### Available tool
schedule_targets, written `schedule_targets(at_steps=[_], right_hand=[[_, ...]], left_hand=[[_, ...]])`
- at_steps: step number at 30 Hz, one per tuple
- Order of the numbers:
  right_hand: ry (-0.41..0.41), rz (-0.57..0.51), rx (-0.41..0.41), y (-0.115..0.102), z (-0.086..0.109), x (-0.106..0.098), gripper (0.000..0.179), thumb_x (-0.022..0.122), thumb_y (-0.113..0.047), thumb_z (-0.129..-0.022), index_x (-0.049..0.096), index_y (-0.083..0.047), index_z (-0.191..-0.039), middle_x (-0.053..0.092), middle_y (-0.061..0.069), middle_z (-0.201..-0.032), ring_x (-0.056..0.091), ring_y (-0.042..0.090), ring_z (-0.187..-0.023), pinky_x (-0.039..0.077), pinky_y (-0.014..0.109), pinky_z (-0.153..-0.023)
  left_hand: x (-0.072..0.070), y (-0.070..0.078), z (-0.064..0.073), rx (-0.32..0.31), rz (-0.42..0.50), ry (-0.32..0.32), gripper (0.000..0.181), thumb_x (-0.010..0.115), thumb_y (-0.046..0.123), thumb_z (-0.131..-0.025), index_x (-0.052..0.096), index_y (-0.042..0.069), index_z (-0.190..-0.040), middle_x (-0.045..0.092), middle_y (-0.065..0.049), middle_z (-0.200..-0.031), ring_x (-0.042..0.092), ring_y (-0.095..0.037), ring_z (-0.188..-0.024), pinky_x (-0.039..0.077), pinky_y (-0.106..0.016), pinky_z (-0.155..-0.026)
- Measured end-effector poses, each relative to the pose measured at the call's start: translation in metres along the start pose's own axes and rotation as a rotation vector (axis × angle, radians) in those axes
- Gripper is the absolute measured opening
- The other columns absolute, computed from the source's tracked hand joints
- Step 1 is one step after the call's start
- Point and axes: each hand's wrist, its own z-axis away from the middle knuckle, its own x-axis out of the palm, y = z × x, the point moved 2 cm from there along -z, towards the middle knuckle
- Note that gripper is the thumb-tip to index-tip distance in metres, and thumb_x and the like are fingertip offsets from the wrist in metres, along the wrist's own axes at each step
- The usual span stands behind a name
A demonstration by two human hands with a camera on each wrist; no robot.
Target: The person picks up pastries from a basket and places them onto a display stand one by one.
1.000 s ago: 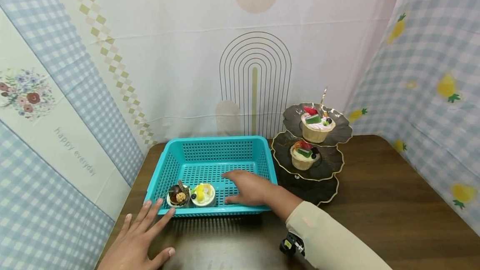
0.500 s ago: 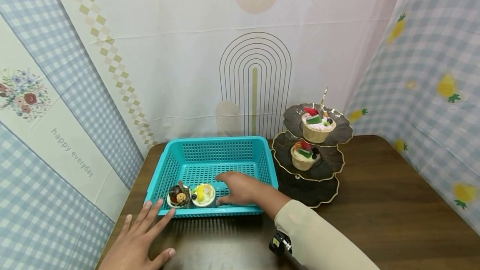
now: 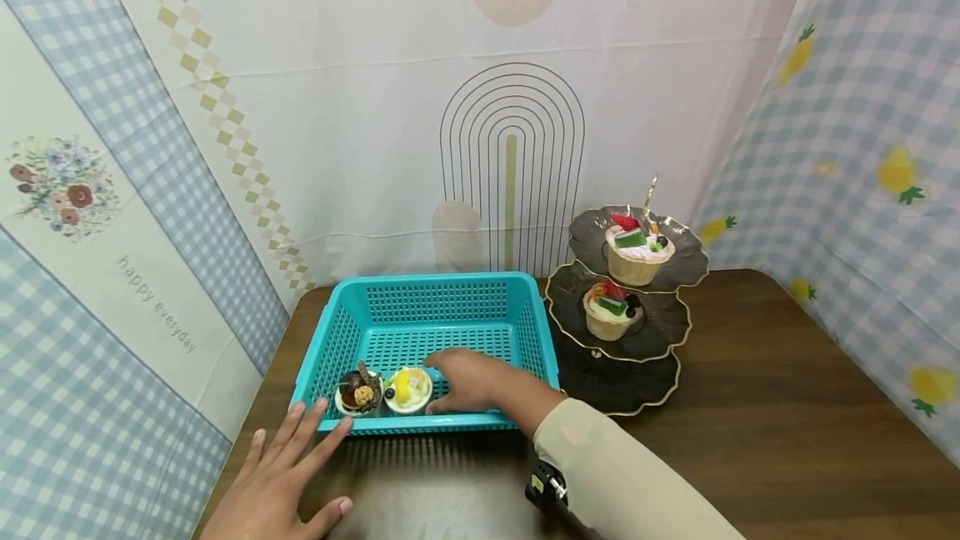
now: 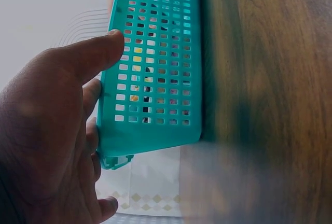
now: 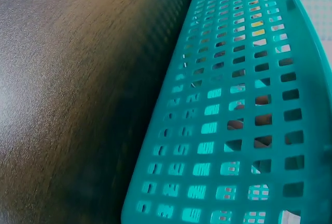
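A turquoise plastic basket (image 3: 442, 279) holds two small dessert cups near its front wall. One cupcake (image 3: 408, 390) has white cream, a yellow fruit slice and a blueberry; beside it on the left stands a chocolate-topped cupcake (image 3: 358, 392). My right hand (image 3: 472, 382) reaches down into the basket, thumb and forefinger spread right at the right edge of the cream cupcake; its other fingers are hidden. At the basket's front left corner my left hand (image 3: 273, 473) has its fingers stretched out, fingertips at the rim. The left thumb (image 4: 104, 53) lies against the basket's rim in the left wrist view.
Right of the basket stands a three-tiered dark tray (image 3: 667, 323) with gold edges. A candle-topped cupcake (image 3: 637, 258) sits on its top tier and a fruit cupcake (image 3: 609, 319) on the middle one. Patterned cloths hang behind and beside the brown wooden table (image 3: 765, 407).
My right hand has moved left inside the basket, up to the cream cupcake. The left hand and the basket have stayed almost where they were.
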Motion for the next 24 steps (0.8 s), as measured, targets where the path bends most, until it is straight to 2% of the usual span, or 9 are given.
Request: schedule_targets(at_steps=[7,13,20,24], right_hand=[[0.005,0.028,-0.009,-0.007,-0.007,0.004,0.072,0.083,-0.041,-0.088,0.055,-0.008,-0.147,0.059,0.004,-0.144,0.054,0.021,-0.133,0.045,0.031,-0.110],[0.015,0.040,-0.023,-0.013,-0.010,0.005,0.068,0.085,-0.038,-0.087,0.058,-0.007,-0.142,0.066,0.003,-0.129,0.061,0.016,-0.118,0.051,0.026,-0.099],[0.035,0.010,-0.078,-0.016,-0.016,0.007,0.059,0.086,-0.031,-0.086,0.061,-0.005,-0.133,0.068,0.001,-0.114,0.064,0.013,-0.104,0.053,0.022,-0.090],[0.039,-0.008,-0.074,-0.016,-0.018,0.008,0.058,0.087,-0.029,-0.085,0.062,-0.006,-0.131,0.068,0.001,-0.110,0.064,0.013,-0.101,0.053,0.022,-0.087]], left_hand=[[0.000,0.000,0.000,-0.010,0.002,-0.003,0.083,0.069,0.064,-0.090,0.035,0.039,-0.161,0.022,-0.005,-0.170,-0.003,-0.015,-0.156,0.012,-0.074,-0.115],[0.001,0.000,-0.001,-0.012,0.006,-0.014,0.084,0.070,0.064,-0.089,0.035,0.039,-0.161,0.020,-0.004,-0.170,-0.006,-0.014,-0.156,0.010,-0.075,-0.115],[0.000,0.000,0.000,-0.011,0.014,-0.021,0.085,0.070,0.064,-0.089,0.034,0.039,-0.161,0.020,-0.005,-0.170,-0.008,-0.013,-0.155,0.009,-0.075,-0.115],[0.000,0.000,0.000,-0.014,0.010,-0.019,0.084,0.070,0.064,-0.089,0.034,0.039,-0.161,0.020,-0.005,-0.170,-0.007,-0.014,-0.156,0.008,-0.075,-0.115]])
